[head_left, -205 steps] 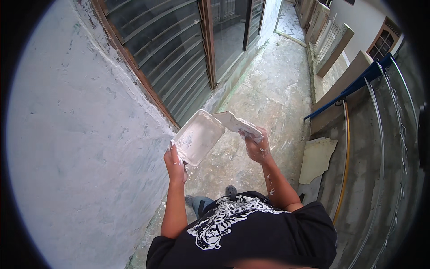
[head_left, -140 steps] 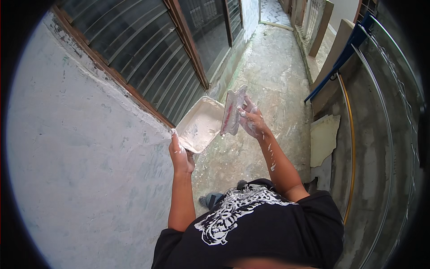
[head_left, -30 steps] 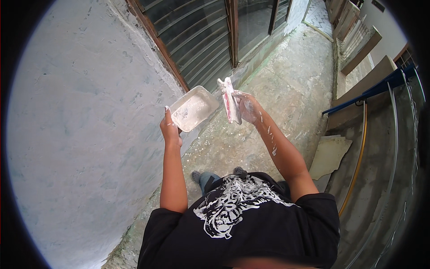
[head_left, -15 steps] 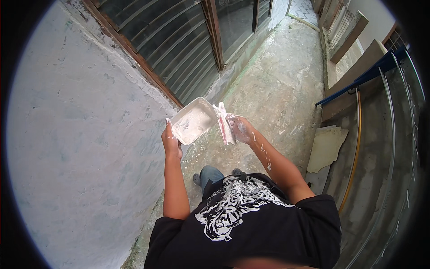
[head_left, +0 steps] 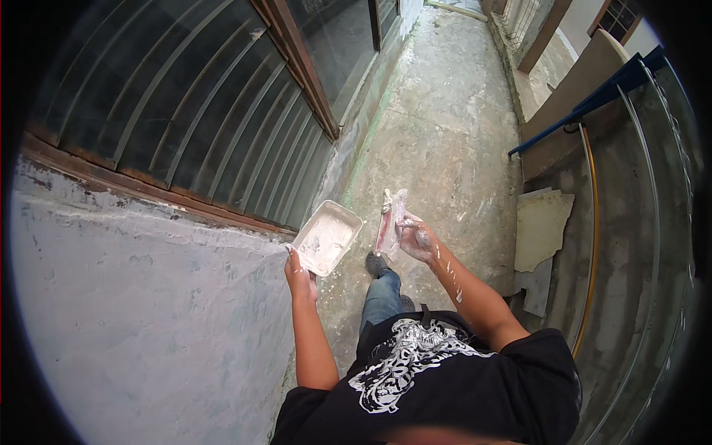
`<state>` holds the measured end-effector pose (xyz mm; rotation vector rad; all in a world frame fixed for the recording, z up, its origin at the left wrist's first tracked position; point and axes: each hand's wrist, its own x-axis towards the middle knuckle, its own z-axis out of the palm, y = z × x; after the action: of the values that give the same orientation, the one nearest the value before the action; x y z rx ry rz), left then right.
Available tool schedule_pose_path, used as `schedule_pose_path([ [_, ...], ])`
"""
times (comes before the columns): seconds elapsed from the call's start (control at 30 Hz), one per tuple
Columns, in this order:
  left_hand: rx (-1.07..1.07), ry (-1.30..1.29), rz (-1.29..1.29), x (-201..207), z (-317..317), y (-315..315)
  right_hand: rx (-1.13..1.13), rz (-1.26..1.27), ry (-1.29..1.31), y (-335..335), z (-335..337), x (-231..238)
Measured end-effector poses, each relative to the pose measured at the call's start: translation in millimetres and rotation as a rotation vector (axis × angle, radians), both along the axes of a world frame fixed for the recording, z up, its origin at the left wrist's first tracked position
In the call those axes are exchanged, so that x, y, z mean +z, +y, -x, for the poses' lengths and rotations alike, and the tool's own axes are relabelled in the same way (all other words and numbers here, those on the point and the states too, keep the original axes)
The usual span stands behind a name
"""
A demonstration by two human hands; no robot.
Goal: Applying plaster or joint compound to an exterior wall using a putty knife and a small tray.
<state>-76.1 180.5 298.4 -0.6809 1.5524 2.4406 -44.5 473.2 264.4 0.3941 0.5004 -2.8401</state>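
My left hand [head_left: 300,279] grips a shallow, off-white rectangular tray [head_left: 346,247] by its near left corner, with the thumb at the rim. Wet white paste [head_left: 327,234] coats the inside of the tray. Right of the tray, separated from it by a small gap, is a flat, wide-bladed scraper [head_left: 389,220] smeared with paste and showing a reddish strip. My right hand [head_left: 420,240] is closed round its right side, the fingers whitened. Splashes of paste mark my right forearm. Part of the scraper's grip is hidden by the fingers and paste.
A rough, pale grey wall [head_left: 148,319] runs along my left beneath a brown-framed louvre window [head_left: 215,111]. Concrete floor [head_left: 452,111] stretches ahead. On the right are a blue bar [head_left: 571,119], a yellow pole [head_left: 589,245] and broken board pieces [head_left: 544,226] against a wall.
The scraper has moved away from the tray's right rim, leaving a gap. The view has shifted, bringing more of the louvre window in. One foot now shows farther forward.
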Motion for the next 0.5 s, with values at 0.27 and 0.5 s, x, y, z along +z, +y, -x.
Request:
schedule_pose_path([
  [0.27, -0.031, -0.159, -0.035, -76.7, 106.6, 33.7, -0.003, -0.138, -0.147, 54.1, 100.0, -22.5],
  [0.5, -0.127, -0.140, -0.114, -100.9, 201.7, 66.5, -0.078, -0.244, -0.161, 108.3, 180.7, -64.0],
])
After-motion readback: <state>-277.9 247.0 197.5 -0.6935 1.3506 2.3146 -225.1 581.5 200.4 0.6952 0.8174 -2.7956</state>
